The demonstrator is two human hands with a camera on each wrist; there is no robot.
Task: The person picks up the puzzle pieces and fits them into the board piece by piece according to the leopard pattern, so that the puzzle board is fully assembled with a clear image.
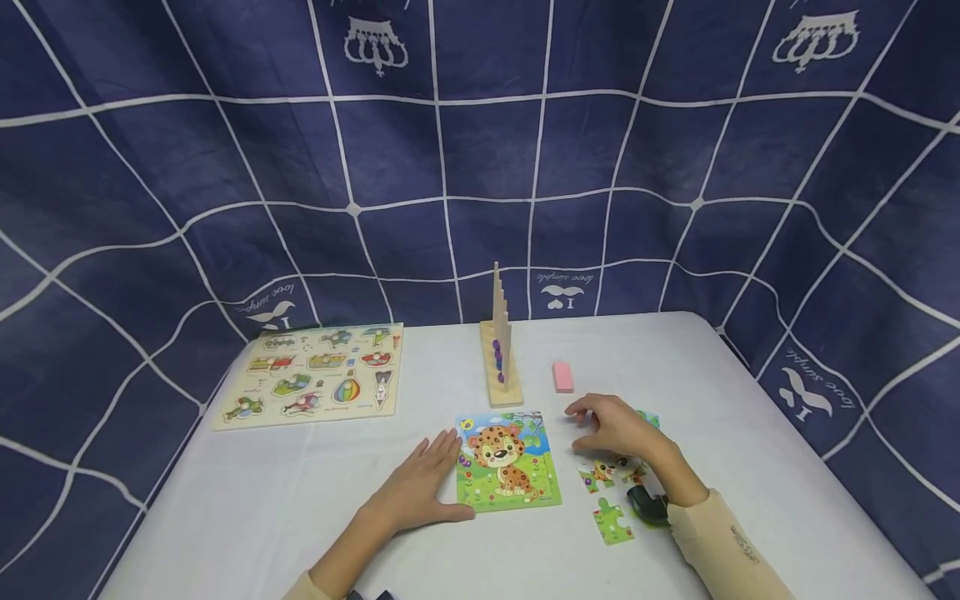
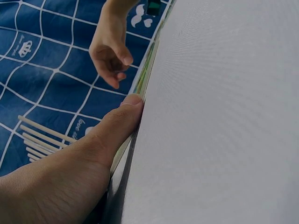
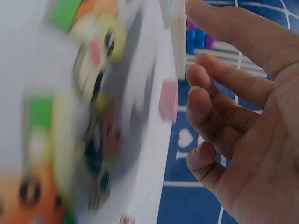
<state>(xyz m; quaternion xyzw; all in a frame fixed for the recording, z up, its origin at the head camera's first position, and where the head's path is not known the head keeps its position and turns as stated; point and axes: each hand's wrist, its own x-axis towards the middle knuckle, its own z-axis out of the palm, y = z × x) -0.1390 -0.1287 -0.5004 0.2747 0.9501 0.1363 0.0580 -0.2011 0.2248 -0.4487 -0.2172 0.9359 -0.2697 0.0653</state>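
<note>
A square leopard puzzle [image 1: 508, 461] with a blue sky and green grass lies near the middle of the white table. Along its left side rests my left hand [image 1: 420, 487], fingers spread and the thumb by the lower left corner. In the left wrist view the thumb [image 2: 117, 121] lies at the table. My right hand [image 1: 618, 427] hovers right of the puzzle, fingers loosely bent and holding nothing. Below it lie loose jigsaw pieces [image 1: 597, 477], partly hidden by the hand and wrist. One green piece [image 1: 613, 523] lies nearer me. In the right wrist view the pieces [image 3: 96, 51] are blurred.
A wooden peg stand [image 1: 501, 358] with purple and blue beads stands behind the puzzle. Right of it is a pink block [image 1: 563, 377]. A vehicle picture board [image 1: 315, 375] lies at the back left. A blue checked curtain [image 1: 487, 150] surrounds the table [image 1: 300, 492].
</note>
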